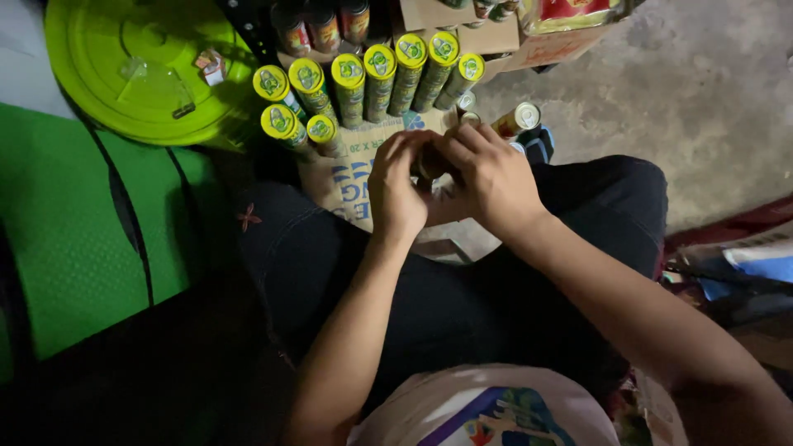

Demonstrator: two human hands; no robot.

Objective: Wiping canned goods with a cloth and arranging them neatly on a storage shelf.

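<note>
The left hand [398,186] and the right hand [487,177] meet above the lap, just in front of the person's knees. Between them sits a small dark object [428,163], almost fully covered by the fingers, so I cannot say what it is or which way its long axis runs. Both hands are curled around it, fingers bent and touching each other; it looks like a shared grasp, with the right hand wrapping from the far side and the left one from the near side. Neither hand is clearly nearer; the object lies in the middle between the two.

Just beyond the hands stands a group of tall round cans with yellow-green lids [380,62]. I count nine lids: seven in a curved back row and two in front on the left side. They stand upright and touch each other, resting on a flat piece of brown cardboard with blue print [343,182] that lies on the floor and partly under the hands.

To the right of the hands one can with a silver metal top [519,118] lies tilted, its top turned toward the camera; two more silver tops show near it, partly hidden. Behind the yellow row, three darker cans with red labels [324,29] stand in a cardboard box. At upper left lies one large round lime-green plastic lid [107,66].
</note>
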